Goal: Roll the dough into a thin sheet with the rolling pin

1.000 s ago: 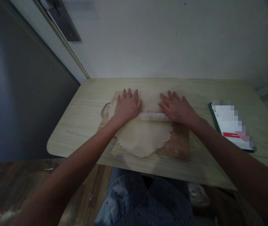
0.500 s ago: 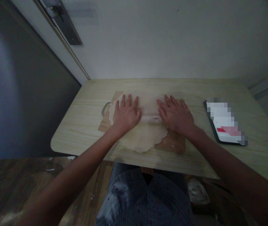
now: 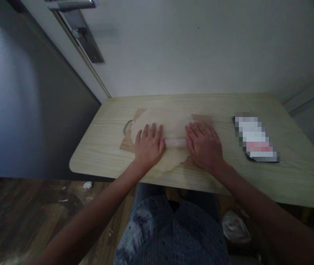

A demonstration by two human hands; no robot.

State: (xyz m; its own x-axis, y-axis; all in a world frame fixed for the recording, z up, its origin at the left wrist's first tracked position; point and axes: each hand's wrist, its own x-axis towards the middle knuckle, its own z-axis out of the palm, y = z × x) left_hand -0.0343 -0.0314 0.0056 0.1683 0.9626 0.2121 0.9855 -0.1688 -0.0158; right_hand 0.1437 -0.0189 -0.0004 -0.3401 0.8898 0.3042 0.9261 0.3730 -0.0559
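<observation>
A thin, pale sheet of dough (image 3: pixel 168 123) lies spread over a wooden cutting board (image 3: pixel 201 118) on a light wooden table (image 3: pixel 256 106). A pale rolling pin (image 3: pixel 175 142) lies crosswise on the dough. My left hand (image 3: pixel 148 145) rests flat on the pin's left end, fingers stretched out. My right hand (image 3: pixel 205 145) presses flat on the pin's right end, fingers extended too. Only the short middle stretch of the pin shows between my hands. The near edge of the dough is partly hidden under my hands.
A phone (image 3: pixel 254 140) with a lit, blurred screen lies on the table to the right of the board. A metal loop handle (image 3: pixel 127 126) sticks out at the board's left end. A door with a metal handle plate (image 3: pixel 86 33) stands behind left. A wall backs the table.
Both hands and the rolling pin have come back toward me over the dough, from its middle to near its front edge. The camera view shifted as well.
</observation>
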